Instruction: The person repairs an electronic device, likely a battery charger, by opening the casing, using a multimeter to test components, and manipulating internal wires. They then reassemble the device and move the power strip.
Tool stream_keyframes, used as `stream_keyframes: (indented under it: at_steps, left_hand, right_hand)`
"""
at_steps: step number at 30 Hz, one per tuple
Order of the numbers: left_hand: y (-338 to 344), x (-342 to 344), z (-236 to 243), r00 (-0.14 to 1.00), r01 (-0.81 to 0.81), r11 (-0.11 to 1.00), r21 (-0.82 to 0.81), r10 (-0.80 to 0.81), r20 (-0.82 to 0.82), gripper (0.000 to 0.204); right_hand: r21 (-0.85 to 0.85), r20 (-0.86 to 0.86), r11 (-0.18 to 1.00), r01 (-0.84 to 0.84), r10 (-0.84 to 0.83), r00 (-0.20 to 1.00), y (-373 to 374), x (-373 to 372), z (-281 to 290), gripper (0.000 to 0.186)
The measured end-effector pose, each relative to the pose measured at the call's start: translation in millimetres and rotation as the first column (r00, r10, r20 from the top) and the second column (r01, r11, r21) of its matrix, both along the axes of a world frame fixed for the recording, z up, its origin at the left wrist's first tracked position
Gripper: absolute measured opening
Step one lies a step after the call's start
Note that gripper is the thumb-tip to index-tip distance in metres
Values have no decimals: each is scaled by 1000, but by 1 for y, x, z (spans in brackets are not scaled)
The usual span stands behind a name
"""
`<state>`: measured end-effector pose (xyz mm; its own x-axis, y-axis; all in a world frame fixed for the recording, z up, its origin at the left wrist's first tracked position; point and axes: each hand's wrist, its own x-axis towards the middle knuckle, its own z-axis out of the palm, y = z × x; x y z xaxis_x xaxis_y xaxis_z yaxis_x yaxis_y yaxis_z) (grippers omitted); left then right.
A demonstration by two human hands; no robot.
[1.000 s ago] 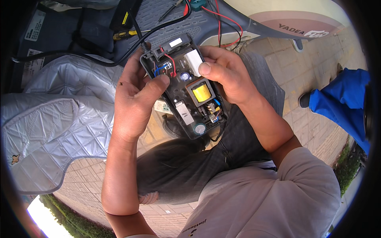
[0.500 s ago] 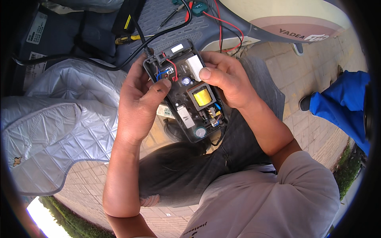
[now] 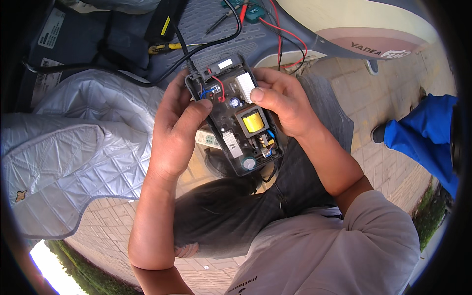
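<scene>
The opened black electronic unit (image 3: 216,118) was held tilted above the person's knees, its circuit side facing up; a yellow-wound transformer (image 3: 253,122) and a pale metal block (image 3: 245,88) were exposed on it; the left hand (image 3: 177,125) gripped the left edge, fingers beneath and thumb near the blue wires (image 3: 208,92); the right hand (image 3: 287,108) gripped the opposite edge, thumb against the pale block's lower end; beyond, a yellow-handled screwdriver (image 3: 172,47) lay on the grey footboard (image 3: 209,19); a silver quilted cover (image 3: 118,120) lay to the left.
</scene>
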<state>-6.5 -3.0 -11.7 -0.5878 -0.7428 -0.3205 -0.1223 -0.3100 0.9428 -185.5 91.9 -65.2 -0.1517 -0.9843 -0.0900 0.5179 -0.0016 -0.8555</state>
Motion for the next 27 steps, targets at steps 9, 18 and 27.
stream_keyframes:
  at_steps: [9,18,27]
  left_hand:
    - [3,3,9,994,95,995,17,-94,-65,93]
    - [4,-1,11,974,214,976,46,-217,70,124]
    - [5,-3,8,973,217,976,28,-219,79,124]
  right_hand:
    - [-9,59,1000,5,-4,998,0,-1,1,59]
    - [-33,68,999,40,-38,997,4,-2,2,62]
    - [-41,57,998,45,-43,997,5,-4,3,62]
